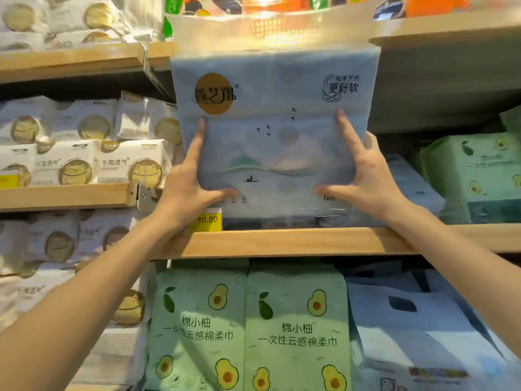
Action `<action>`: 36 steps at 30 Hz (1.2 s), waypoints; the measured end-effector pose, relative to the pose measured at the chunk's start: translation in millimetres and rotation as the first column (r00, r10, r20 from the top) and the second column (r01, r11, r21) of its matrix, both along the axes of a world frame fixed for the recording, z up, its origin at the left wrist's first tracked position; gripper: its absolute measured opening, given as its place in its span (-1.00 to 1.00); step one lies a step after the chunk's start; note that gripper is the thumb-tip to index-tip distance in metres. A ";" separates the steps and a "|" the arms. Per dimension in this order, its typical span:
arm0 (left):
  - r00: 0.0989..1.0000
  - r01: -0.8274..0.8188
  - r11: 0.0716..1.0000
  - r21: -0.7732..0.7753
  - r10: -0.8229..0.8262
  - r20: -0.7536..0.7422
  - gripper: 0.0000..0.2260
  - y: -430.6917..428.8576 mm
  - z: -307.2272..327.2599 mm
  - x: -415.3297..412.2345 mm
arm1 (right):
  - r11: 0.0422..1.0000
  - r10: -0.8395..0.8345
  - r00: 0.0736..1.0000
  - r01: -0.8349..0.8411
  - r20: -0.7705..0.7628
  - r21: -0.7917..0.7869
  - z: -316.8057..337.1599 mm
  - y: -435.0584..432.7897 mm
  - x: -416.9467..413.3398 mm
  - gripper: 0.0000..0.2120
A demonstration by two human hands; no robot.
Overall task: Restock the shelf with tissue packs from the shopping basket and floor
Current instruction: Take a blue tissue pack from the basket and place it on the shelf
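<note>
A large pale blue tissue pack with a gold circle logo and a boat drawing stands upright on the wooden middle shelf. My left hand presses its lower left side, fingers up along the edge and thumb under the front. My right hand mirrors this on the lower right side. Both hands grip the pack between them. The shopping basket and the floor are out of view.
Green avocado-print packs fill the shelf below, with pale blue packs to their right. White packs with gold circles stack on the left shelves. Another green pack stands at the right. A yellow price tag hangs on the shelf edge.
</note>
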State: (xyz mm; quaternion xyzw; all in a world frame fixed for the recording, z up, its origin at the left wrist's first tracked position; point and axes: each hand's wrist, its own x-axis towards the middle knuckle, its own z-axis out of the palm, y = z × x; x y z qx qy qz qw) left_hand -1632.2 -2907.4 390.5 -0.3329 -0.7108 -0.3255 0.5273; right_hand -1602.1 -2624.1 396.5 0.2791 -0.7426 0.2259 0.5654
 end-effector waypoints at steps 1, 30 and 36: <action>1.000 -0.003 1.000 -0.015 0.003 0.016 0.04 -1.9 -0.4 -3.1 | 1.000 -0.010 1.000 0.010 0.015 0.000 -0.7 -0.3 -1.2 0.11; 0.824 -0.307 0.896 -0.321 0.419 0.381 0.08 0.7 35.8 -36.9 | 0.932 -0.356 0.782 0.260 0.511 0.251 36.6 2.2 -52.5 0.17; 0.806 -0.314 0.894 -0.319 0.429 0.409 0.07 1.0 37.3 -43.3 | 0.906 -0.417 0.763 0.310 0.493 0.287 38.2 -3.0 -54.0 0.17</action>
